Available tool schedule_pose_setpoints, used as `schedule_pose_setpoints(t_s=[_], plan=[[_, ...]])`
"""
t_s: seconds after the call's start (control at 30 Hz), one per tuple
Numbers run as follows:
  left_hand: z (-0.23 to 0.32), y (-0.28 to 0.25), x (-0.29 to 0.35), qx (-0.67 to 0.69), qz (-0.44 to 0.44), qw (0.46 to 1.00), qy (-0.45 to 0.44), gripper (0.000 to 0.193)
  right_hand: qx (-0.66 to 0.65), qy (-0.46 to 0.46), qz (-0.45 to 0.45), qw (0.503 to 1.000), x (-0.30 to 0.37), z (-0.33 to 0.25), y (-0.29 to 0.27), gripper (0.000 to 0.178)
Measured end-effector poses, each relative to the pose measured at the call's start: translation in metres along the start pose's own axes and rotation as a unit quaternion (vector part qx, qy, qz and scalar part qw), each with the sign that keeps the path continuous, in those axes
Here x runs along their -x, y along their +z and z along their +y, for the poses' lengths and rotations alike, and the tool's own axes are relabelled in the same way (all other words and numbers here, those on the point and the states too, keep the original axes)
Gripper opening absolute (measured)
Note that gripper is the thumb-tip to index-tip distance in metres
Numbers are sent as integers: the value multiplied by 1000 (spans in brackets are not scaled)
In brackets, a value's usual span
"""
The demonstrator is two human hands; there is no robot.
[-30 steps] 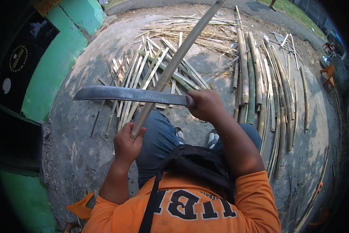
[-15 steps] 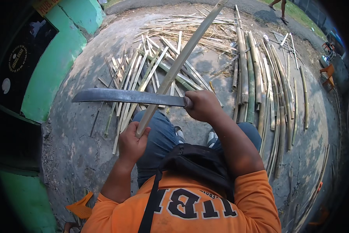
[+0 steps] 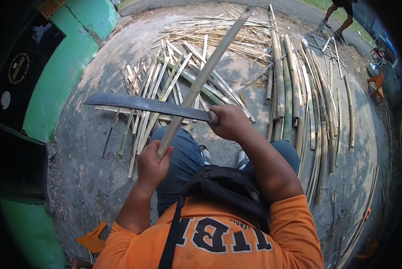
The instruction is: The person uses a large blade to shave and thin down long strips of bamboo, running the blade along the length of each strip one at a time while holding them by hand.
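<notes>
My left hand (image 3: 153,162) is closed round the lower end of a long, pale bamboo strip (image 3: 200,80), which slants up and away to the right. In my right hand (image 3: 229,122) is the handle of a machete (image 3: 149,105). Its broad grey blade points left and lies across the bamboo strip a little above my left hand, tip slightly raised. Whether the edge bites into the strip I cannot tell. Below the blade, my bent knees in jeans (image 3: 176,154) frame the space between my arms.
Split bamboo strips (image 3: 158,85) lie in a heap ahead. Whole poles and slats (image 3: 288,89) run along the right, with thin offcuts (image 3: 219,33) farther off. A green wall (image 3: 48,94) stands left; orange chairs (image 3: 376,85) sit at the far right. A person (image 3: 339,18) walks on the road.
The machete has tilted, its tip now higher than its handle, and my right hand has shifted slightly left. My left hand stays on the strip. The person on the road shows more fully.
</notes>
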State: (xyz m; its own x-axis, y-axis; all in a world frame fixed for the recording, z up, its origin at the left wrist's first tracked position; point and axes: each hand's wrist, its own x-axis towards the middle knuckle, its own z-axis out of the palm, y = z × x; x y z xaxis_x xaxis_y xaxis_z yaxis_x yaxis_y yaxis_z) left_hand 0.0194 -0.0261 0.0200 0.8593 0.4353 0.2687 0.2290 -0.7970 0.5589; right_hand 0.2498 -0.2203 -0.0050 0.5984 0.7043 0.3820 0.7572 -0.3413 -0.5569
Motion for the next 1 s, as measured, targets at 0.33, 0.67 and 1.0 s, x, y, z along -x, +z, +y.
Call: schedule_pose_setpoints(t_s=[0.33, 0.67, 1.0], plan=[[-9, -1, 2, -12, -12, 1000, 7, 31, 40, 99, 78, 991, -5, 32, -18, 15], [-3, -4, 2, 38, -28, 999, 6, 28, 80, 13, 41, 996, -4, 23, -15, 12], [-6, -1, 3, 64, -8, 997, -36, 25, 48, 7, 81, 995, -4, 21, -14, 14]])
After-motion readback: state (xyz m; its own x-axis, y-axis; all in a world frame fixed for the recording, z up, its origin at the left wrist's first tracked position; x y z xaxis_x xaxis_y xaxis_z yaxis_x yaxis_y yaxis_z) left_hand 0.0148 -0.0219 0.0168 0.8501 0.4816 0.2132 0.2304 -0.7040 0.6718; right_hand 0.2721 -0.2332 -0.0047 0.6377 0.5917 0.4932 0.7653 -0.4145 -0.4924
